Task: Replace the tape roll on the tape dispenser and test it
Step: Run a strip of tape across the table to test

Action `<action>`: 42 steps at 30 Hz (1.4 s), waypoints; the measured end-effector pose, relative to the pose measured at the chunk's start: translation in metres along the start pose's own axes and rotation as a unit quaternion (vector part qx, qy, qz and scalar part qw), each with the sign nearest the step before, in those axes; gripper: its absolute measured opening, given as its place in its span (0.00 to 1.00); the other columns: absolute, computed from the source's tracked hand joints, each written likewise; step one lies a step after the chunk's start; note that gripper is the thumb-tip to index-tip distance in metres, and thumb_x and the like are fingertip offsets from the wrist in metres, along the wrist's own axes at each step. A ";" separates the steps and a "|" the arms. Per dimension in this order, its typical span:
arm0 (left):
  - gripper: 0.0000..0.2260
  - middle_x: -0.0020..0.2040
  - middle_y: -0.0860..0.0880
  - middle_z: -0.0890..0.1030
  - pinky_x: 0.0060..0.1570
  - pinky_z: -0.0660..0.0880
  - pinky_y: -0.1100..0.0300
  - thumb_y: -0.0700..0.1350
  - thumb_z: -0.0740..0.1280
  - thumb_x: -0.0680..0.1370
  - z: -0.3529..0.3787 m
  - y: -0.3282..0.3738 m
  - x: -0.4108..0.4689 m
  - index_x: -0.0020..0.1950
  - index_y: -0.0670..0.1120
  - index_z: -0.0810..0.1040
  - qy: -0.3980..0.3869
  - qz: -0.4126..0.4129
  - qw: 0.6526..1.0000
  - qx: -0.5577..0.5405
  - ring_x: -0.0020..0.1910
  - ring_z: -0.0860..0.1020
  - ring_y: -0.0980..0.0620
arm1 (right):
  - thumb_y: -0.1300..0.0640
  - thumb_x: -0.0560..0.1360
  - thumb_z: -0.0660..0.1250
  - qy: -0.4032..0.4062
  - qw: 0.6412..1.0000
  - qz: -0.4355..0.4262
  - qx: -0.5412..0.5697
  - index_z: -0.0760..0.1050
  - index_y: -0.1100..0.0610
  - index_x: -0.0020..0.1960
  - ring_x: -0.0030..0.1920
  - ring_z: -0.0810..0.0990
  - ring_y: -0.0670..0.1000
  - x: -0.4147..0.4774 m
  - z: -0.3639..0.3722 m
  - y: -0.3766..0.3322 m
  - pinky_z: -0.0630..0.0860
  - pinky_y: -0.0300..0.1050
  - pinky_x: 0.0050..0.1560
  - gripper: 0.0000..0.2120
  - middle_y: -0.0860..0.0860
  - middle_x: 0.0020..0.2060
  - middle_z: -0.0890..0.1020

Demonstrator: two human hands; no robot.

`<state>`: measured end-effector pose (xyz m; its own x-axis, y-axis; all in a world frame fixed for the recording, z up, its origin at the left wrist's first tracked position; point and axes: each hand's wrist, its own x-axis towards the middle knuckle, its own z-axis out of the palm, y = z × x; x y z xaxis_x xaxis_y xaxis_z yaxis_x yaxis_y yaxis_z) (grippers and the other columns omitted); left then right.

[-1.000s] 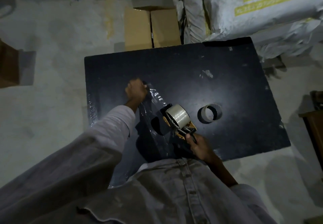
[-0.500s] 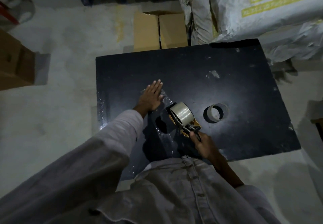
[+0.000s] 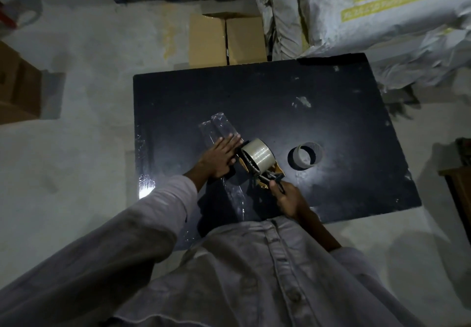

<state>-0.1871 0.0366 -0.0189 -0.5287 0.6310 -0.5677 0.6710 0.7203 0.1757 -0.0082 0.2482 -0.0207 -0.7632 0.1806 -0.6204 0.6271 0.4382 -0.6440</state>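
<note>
Left hand (image 3: 221,158) nearer on black tabletop (image 3: 305,92)

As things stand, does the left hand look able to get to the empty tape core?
Probably not straight across: the tape dispenser, gripped by the right hand, stands between the left hand and the empty tape core; lifting over it looks possible.

The table top (image 3: 280,92) is matt black, flecked with pale scuffs. The tape roll (image 3: 258,154) is milky clear on a yellow-orange dispenser (image 3: 267,177) with a black handle. At twelve o'clock is a tan cardboard box (image 3: 226,38); at two o'clock are white sacks (image 3: 382,20) printed yellow-green.
</note>
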 end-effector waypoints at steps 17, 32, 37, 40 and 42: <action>0.37 0.91 0.46 0.35 0.91 0.41 0.42 0.55 0.56 0.91 -0.004 0.011 -0.014 0.91 0.47 0.36 -0.040 -0.036 0.998 0.025 0.92 0.37 0.44 | 0.53 0.92 0.58 0.043 0.998 0.039 0.004 0.79 0.72 0.53 0.53 0.84 0.69 -0.053 -0.004 0.037 0.80 0.66 0.60 0.23 0.71 0.50 0.83; 0.41 0.91 0.44 0.36 0.91 0.41 0.43 0.47 0.61 0.88 0.027 0.023 -0.039 0.92 0.46 0.37 -0.011 -0.020 1.000 0.015 0.92 0.37 0.44 | 0.48 0.91 0.61 0.090 0.982 0.142 0.083 0.74 0.73 0.50 0.30 0.70 0.52 -0.120 -0.003 0.100 0.67 0.46 0.34 0.27 0.61 0.34 0.74; 0.39 0.92 0.45 0.38 0.91 0.41 0.43 0.48 0.62 0.88 0.035 0.041 -0.049 0.92 0.47 0.40 -0.018 0.002 0.999 0.033 0.92 0.38 0.45 | 0.45 0.91 0.60 0.086 0.987 0.120 0.059 0.75 0.69 0.49 0.33 0.73 0.54 -0.125 -0.006 0.086 0.69 0.49 0.38 0.27 0.60 0.34 0.74; 0.38 0.92 0.46 0.41 0.91 0.41 0.43 0.48 0.62 0.88 0.033 0.055 -0.051 0.92 0.47 0.44 -0.009 0.007 0.999 0.042 0.93 0.39 0.45 | 0.43 0.90 0.61 0.086 0.989 0.110 0.055 0.74 0.67 0.48 0.30 0.71 0.54 -0.126 -0.011 0.085 0.68 0.50 0.37 0.27 0.60 0.33 0.73; 0.36 0.92 0.46 0.42 0.91 0.41 0.42 0.48 0.62 0.88 0.032 0.064 -0.055 0.93 0.47 0.46 -0.008 0.011 0.999 0.053 0.93 0.40 0.45 | 0.43 0.90 0.61 0.091 0.988 0.108 0.062 0.74 0.63 0.48 0.29 0.70 0.53 -0.127 -0.010 0.088 0.66 0.46 0.35 0.24 0.60 0.34 0.72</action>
<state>-0.0979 0.0389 -0.0023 -0.5055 0.6407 -0.5779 0.7335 0.6718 0.1033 0.1424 0.2726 0.0065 -0.6181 0.4188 -0.6652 0.7838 0.2639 -0.5622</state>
